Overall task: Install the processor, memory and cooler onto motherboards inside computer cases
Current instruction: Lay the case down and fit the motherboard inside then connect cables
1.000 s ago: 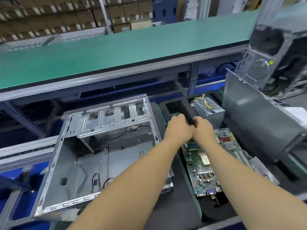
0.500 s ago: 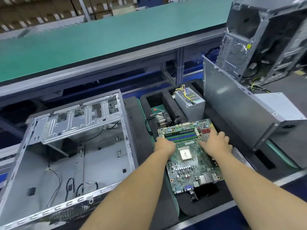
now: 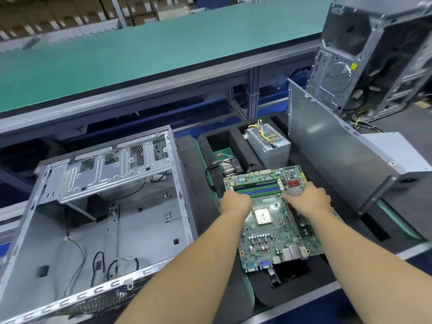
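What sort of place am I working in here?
Most likely a PC assembly line in a factory: a green conveyor beside the bench, foam trays of parts, an open case, and stacked cartons behind.

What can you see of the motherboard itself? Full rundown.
The motherboard is a green circuit board lying roughly flat over the black foam tray, right of the open case. Blue and green memory slots run across its far end, a square silver processor sits near the middle, and rear ports line the near edge. A finned silver heatsink and a red connector block sit at its far right. The left hand holds its left edge; the right hand rests on its right side.
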A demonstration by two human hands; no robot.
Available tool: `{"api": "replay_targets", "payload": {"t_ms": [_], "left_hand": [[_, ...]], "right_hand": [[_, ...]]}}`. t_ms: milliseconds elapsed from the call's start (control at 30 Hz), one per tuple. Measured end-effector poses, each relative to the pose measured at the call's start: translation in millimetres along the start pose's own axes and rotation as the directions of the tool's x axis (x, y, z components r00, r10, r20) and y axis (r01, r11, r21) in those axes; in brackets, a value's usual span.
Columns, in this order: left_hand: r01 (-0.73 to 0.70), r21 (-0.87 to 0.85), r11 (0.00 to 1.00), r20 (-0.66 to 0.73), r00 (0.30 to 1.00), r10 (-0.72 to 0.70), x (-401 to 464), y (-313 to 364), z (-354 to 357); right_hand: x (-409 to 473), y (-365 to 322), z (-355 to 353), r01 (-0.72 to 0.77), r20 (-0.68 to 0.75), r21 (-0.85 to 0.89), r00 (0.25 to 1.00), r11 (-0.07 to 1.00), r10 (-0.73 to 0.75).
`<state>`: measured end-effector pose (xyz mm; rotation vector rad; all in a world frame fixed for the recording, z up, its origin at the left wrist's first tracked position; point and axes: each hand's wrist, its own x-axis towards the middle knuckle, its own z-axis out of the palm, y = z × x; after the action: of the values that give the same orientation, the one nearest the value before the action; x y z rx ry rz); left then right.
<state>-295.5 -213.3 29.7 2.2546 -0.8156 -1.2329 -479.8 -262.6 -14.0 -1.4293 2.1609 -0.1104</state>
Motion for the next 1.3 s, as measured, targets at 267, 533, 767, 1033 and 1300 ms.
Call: {"api": "replay_targets", "payload": {"t_ms": [267,533,767,1033,1300], "left_hand": [[-0.221,0.007,0.975,-0.113,0.969,0.22,-28,49,-41],[-0.469,0.06,0.881,-0.288,0.837,0.465,-57,80,-116],[-0.463,-0.007,0.886,-0.472,0.783,0.405,-53,54,-222],[-0.378,-0.12,0.918,-0.576,0.779,0.246,-57,-32,-321],[-0.232,-0.052,0.971,-0.532,0.83,0.17,-67,-112,-346]], "right_hand": [[-15,-36,-27,-0.023,-0.137,0.191,0.989,0.981,0.049],[-49,-109,-58,0.07,-0.223,0.29,0.975,0.954,-0.004],[-110,-203,-52,0.245,-0.248,0.205,0.95,0.948,-0.192],[-180,-277,-20,0.4,-0.051,0.054,0.916,0.915,-0.398],[-228,-275,-2,0.552,0.3,-0.114,0.812,0.826,-0.501]]}}
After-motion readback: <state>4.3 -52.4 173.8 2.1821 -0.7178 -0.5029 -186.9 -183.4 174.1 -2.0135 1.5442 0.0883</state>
